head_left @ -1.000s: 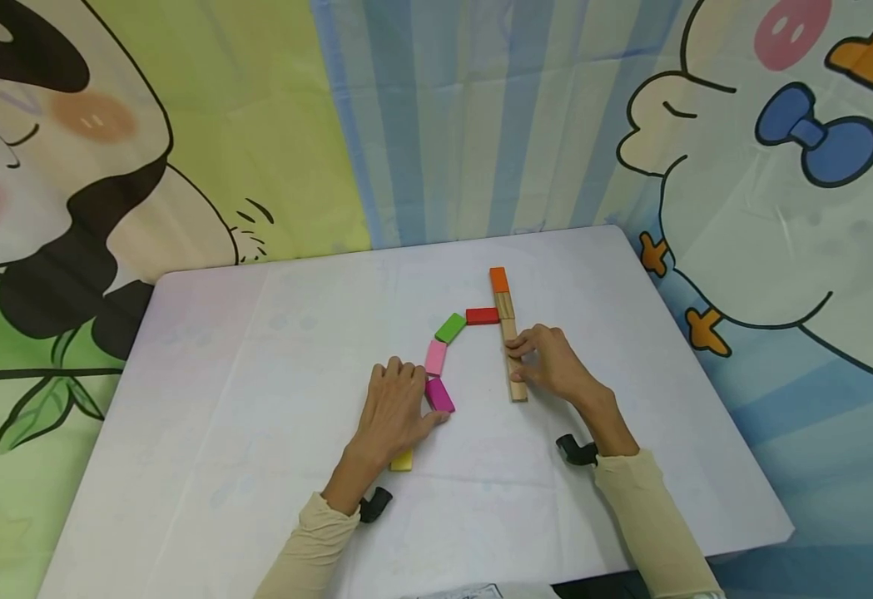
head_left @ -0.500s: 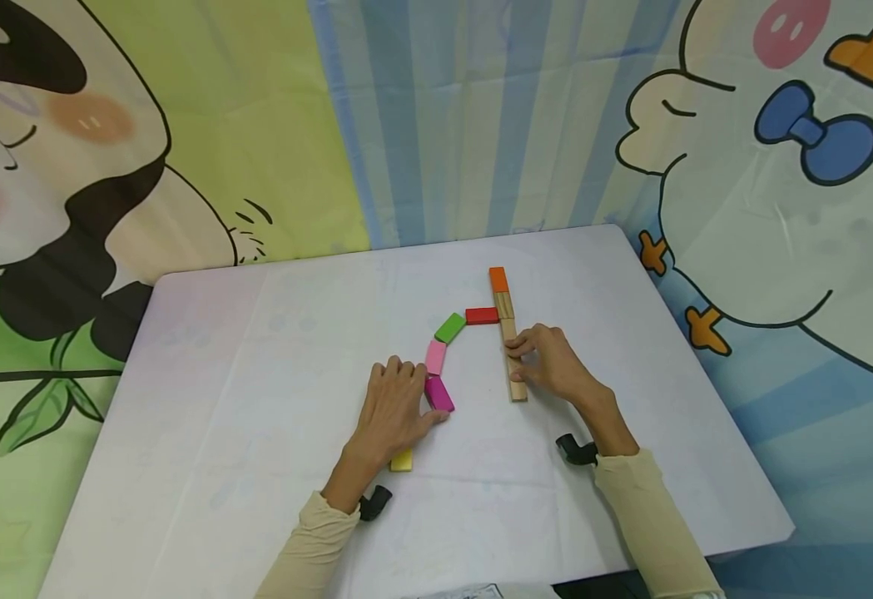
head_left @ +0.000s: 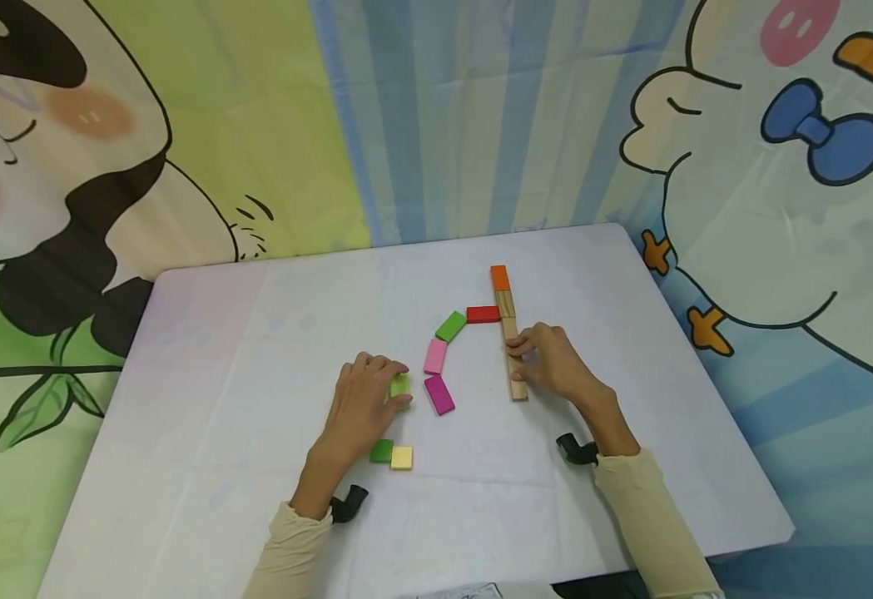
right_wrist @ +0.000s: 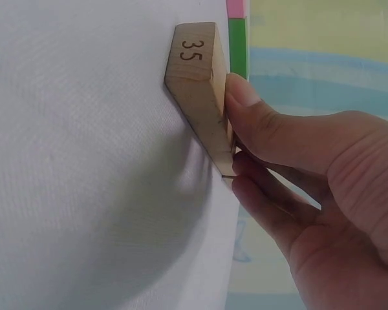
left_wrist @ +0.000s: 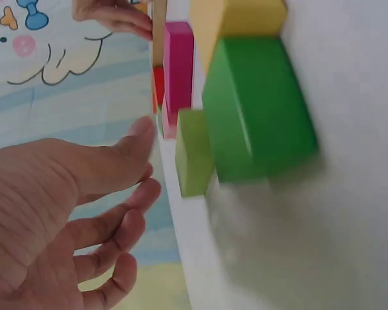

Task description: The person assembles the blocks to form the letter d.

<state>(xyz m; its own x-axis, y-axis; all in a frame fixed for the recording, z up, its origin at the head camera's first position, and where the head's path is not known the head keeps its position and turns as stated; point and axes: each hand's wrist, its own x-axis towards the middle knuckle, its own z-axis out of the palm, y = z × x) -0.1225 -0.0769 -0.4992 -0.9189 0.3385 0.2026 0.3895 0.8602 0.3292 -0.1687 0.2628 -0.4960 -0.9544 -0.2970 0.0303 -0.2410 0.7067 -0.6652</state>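
My left hand (head_left: 361,403) hovers over a light green wooden block (head_left: 400,385); the left wrist view shows a small gap between that block (left_wrist: 194,154) and the loosely bent fingers. Close by lie a dark green block (head_left: 381,451) and a pale yellow one (head_left: 402,458), side by side. My right hand (head_left: 552,362) rests its thumb and fingertips on a straight row of plain wooden blocks (head_left: 508,329). Seen from the right wrist, the row's near block (right_wrist: 193,55) bears the number 35, and the thumb touches its edge.
A curve of magenta (head_left: 439,394), pink (head_left: 434,356), green (head_left: 451,325) and red (head_left: 483,314) blocks joins the wooden row from the left. An orange block (head_left: 499,278) caps the row's far end. All stand on a white table (head_left: 256,374) before a cartoon-print cloth.
My left hand has left the magenta block and shifted left, uncovering the light green, dark green and yellow blocks. The right hand stays on the wooden row.
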